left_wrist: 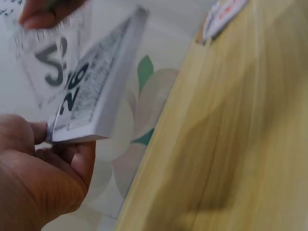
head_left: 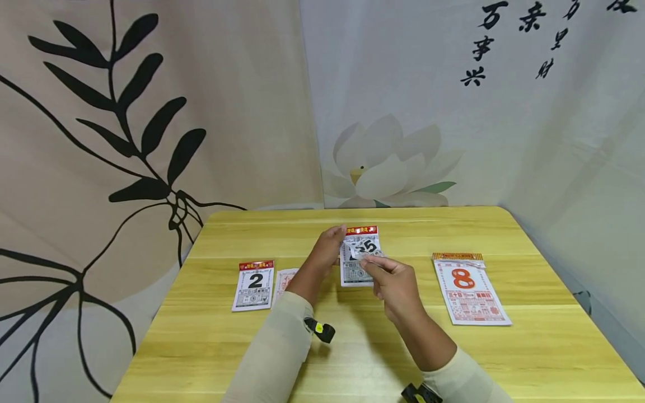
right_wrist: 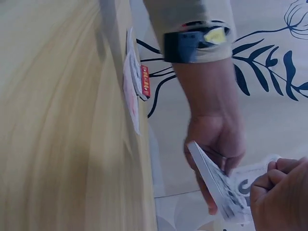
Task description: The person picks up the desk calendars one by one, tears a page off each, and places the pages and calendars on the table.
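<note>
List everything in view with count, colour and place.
Wooden table: one, yellow, foreground.
Held calendar pad: one, white, red header, centre.
Calendar page "25": one, black-on-white, over held pad.
Calendar pad "2": one, white, red header, left.
Calendar sheet: at least one, pink-printed, beside pad "2".
Calendar pad "8": one, white, red print, right.
Printed backdrop: count unclear, beige and white, behind table.
Wrist devices: two, black and yellow, cuffs.
Sleeves: two, pale beige, foreground.
Left hand: one, bare, holding pad.
Right hand: one, bare, pinching page "25".
</note>
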`<state>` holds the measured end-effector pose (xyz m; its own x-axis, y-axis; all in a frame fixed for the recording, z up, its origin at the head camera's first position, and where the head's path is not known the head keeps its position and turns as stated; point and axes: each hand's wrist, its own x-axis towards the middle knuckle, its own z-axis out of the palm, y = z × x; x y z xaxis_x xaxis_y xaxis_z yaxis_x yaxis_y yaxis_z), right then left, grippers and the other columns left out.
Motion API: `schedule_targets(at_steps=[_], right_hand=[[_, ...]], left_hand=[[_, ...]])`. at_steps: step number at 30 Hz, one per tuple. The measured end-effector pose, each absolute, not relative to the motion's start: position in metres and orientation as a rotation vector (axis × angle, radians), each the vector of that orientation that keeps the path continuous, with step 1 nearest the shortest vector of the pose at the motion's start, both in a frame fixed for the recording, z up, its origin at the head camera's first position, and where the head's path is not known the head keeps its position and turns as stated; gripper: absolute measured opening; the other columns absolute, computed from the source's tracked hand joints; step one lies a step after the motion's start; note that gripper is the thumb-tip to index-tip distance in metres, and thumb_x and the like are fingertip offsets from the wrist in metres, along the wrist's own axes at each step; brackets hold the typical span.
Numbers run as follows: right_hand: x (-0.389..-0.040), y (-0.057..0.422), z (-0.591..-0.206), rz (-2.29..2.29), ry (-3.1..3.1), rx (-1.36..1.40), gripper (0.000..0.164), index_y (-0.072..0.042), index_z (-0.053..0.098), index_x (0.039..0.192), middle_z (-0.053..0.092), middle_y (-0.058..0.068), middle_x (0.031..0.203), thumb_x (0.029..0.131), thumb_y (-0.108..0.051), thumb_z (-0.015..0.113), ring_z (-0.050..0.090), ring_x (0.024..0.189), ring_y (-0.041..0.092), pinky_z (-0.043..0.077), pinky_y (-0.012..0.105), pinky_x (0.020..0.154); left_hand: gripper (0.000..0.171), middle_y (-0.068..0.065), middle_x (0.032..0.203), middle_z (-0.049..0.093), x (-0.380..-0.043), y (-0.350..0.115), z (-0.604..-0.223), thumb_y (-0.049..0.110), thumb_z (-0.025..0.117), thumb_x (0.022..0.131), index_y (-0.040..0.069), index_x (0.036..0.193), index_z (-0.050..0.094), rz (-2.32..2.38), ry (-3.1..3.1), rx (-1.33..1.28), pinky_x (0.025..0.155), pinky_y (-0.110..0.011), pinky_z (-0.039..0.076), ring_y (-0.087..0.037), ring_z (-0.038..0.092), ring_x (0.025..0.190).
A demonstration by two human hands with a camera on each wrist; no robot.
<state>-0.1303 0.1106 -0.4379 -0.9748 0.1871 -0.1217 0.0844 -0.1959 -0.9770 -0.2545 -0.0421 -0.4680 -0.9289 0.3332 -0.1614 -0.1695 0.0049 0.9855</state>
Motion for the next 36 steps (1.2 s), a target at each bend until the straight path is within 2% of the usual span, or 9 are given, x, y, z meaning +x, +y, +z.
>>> schedule_targets(at_steps=[4, 7, 12, 18, 21, 26, 29, 33, 36], right_hand=[[-0.13, 0.112, -0.435, 2.367, -1.934, -0.339, 0.025, 0.006, 0.079, 0.122, 0.079, -0.004, 0.087, 0.101, -0.007, 0.077, 0.039, 0.05, 0.003, 0.034, 0.019, 0.05], [-0.13, 0.112, -0.433, 2.376, -1.922, -0.355, 0.024, 0.007, 0.079, 0.121, 0.077, -0.005, 0.084, 0.101, -0.006, 0.078, 0.039, 0.049, 0.003, 0.034, 0.019, 0.05], [-0.129, 0.112, -0.43, 2.355, -1.918, -0.361, 0.024, 0.006, 0.08, 0.119, 0.077, -0.009, 0.082, 0.099, -0.006, 0.08, 0.039, 0.048, 0.003, 0.034, 0.019, 0.049], [-0.13, 0.114, -0.431, 2.353, -1.897, -0.353, 0.024, 0.005, 0.081, 0.119, 0.072, -0.008, 0.073, 0.099, -0.008, 0.081, 0.038, 0.046, 0.003, 0.033, 0.019, 0.047], [-0.13, 0.115, -0.432, 2.35, -1.908, -0.36, 0.024, 0.004, 0.081, 0.12, 0.074, -0.01, 0.08, 0.099, -0.009, 0.081, 0.038, 0.046, 0.003, 0.033, 0.019, 0.047], [-0.13, 0.115, -0.432, 2.341, -1.919, -0.37, 0.027, 0.004, 0.079, 0.124, 0.077, -0.012, 0.096, 0.1, -0.01, 0.08, 0.038, 0.048, 0.003, 0.034, 0.019, 0.048], [-0.13, 0.115, -0.431, 2.331, -1.923, -0.378, 0.027, 0.004, 0.079, 0.123, 0.076, -0.012, 0.099, 0.1, -0.009, 0.08, 0.039, 0.048, 0.002, 0.034, 0.019, 0.048], [-0.132, 0.116, -0.432, 2.324, -1.922, -0.385, 0.025, 0.005, 0.079, 0.123, 0.075, -0.011, 0.099, 0.101, -0.007, 0.077, 0.039, 0.048, 0.002, 0.033, 0.018, 0.048], [-0.133, 0.116, -0.433, 2.319, -1.924, -0.39, 0.024, 0.006, 0.078, 0.123, 0.075, -0.011, 0.099, 0.102, -0.005, 0.076, 0.039, 0.048, 0.002, 0.033, 0.019, 0.048]], left_hand=[[0.051, 0.002, 0.088, 0.069, -0.256, -0.046, -0.472, 0.042, 0.039, 0.12, 0.001, 0.144, 0.057, 1.991, 1.934, 0.171, 0.06, -0.027, 0.056, -0.01, 0.068, 0.072], [0.054, 0.003, 0.088, 0.068, -0.257, -0.047, -0.474, 0.042, 0.039, 0.12, -0.001, 0.15, 0.054, 1.989, 1.935, 0.154, 0.06, -0.027, 0.056, -0.01, 0.068, 0.072], [0.052, 0.0, 0.087, 0.067, -0.259, -0.054, -0.477, 0.043, 0.041, 0.12, 0.006, 0.153, 0.055, 1.987, 1.988, 0.032, 0.058, -0.025, 0.055, -0.011, 0.066, 0.068], [0.054, 0.001, 0.081, 0.06, -0.26, -0.06, -0.481, 0.044, 0.04, 0.12, 0.008, 0.159, 0.051, 1.95, 1.986, 0.018, 0.058, -0.03, 0.045, -0.009, 0.051, 0.056], [0.056, 0.001, 0.082, 0.06, -0.259, -0.061, -0.481, 0.045, 0.04, 0.119, 0.01, 0.163, 0.048, 1.939, 1.992, 0.008, 0.06, -0.031, 0.043, -0.01, 0.05, 0.056], [0.059, -0.002, 0.094, 0.068, -0.257, -0.064, -0.479, 0.046, 0.043, 0.119, 0.011, 0.166, 0.045, 1.91, 2.026, -0.043, 0.065, -0.029, 0.054, -0.011, 0.063, 0.068], [0.057, -0.001, 0.093, 0.068, -0.255, -0.067, -0.481, 0.046, 0.043, 0.119, 0.012, 0.163, 0.048, 1.856, 2.066, -0.053, 0.068, -0.032, 0.051, -0.012, 0.057, 0.065], [0.056, 0.001, 0.084, 0.065, -0.253, -0.073, -0.484, 0.046, 0.043, 0.119, 0.012, 0.162, 0.05, 1.812, 2.097, -0.059, 0.066, -0.035, 0.045, -0.013, 0.043, 0.056], [0.057, 0.002, 0.084, 0.064, -0.253, -0.077, -0.487, 0.046, 0.044, 0.118, 0.011, 0.164, 0.048, 1.807, 2.101, -0.056, 0.065, -0.033, 0.045, -0.011, 0.043, 0.055]])
